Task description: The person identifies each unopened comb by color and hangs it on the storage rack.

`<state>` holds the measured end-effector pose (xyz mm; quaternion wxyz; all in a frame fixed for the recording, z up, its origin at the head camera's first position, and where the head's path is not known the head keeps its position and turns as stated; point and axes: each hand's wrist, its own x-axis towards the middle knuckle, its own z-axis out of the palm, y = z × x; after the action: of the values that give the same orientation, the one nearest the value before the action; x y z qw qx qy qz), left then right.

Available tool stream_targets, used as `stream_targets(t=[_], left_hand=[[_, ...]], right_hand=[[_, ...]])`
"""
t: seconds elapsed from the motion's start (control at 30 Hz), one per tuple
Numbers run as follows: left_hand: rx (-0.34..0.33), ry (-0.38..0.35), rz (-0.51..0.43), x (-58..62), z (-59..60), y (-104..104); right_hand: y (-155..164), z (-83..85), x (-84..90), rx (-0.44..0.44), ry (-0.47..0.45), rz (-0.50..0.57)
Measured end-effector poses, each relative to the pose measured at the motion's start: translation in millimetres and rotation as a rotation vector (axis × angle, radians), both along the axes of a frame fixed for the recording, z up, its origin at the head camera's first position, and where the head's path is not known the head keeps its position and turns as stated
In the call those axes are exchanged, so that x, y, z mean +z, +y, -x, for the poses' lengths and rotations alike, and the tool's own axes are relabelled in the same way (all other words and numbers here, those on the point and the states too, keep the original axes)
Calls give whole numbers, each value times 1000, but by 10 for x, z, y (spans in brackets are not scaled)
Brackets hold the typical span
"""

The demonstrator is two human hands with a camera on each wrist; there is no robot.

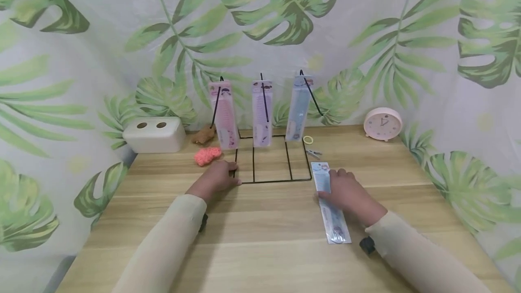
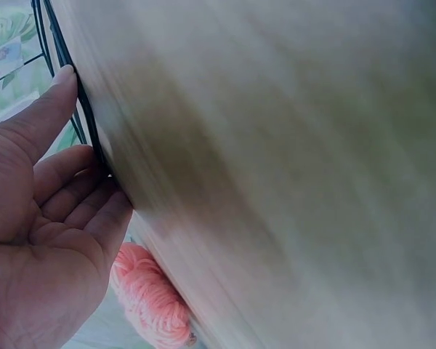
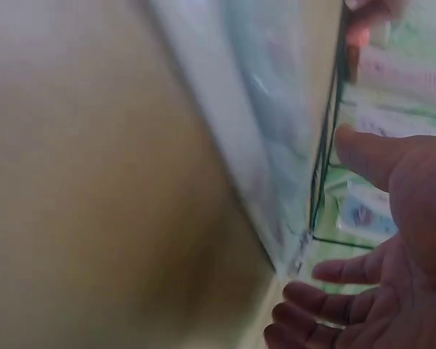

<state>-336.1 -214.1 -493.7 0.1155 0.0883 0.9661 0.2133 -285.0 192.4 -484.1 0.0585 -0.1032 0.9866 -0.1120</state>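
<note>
A black wire rack (image 1: pixel 291 166) stands on the wooden table, its grid base low and its hooks above. Pink (image 1: pixel 225 116), lilac (image 1: pixel 262 114) and blue (image 1: pixel 298 110) narrow packs hang from the hooks. My left hand (image 1: pixel 217 176) holds the base's front left corner, thumb and bent fingers at the wire (image 2: pixel 86 102). A fourth narrow pack (image 1: pixel 335 225), clear with pale blue contents, lies flat right of the rack. Over it is my right hand (image 1: pixel 349 193), thumb at one side and fingers at the other, spread and loosely bent in the right wrist view.
A coral yarn bundle (image 1: pixel 207 155) and a brown item (image 1: pixel 203 134) lie left of the rack, beside a white box (image 1: pixel 154 134) with two holes. At the rack's right are a yellow ring (image 1: pixel 308 140) and a grey clip (image 1: pixel 313 153). A pink clock (image 1: pixel 382 124) stands far right.
</note>
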Motion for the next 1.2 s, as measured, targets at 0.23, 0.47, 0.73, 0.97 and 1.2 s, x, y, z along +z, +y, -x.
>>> stream_targets(t=[0.23, 0.47, 0.73, 0.97, 1.2], left_hand=[[18, -12, -14, 19, -7, -51], [19, -17, -15, -5, -11, -54], [11, -16, 1, 32, 7, -51], [22, -35, -16, 27, -12, -42], [26, -33, -37, 12, -6, -20]], right_hand=[[33, -146, -56, -31, -39, -23], [453, -29, 18, -110, -195, 60], [842, 106, 99, -188, -313, 173], [933, 146, 40, -213, -277, 277], [1129, 321, 148, -268, -143, 488]])
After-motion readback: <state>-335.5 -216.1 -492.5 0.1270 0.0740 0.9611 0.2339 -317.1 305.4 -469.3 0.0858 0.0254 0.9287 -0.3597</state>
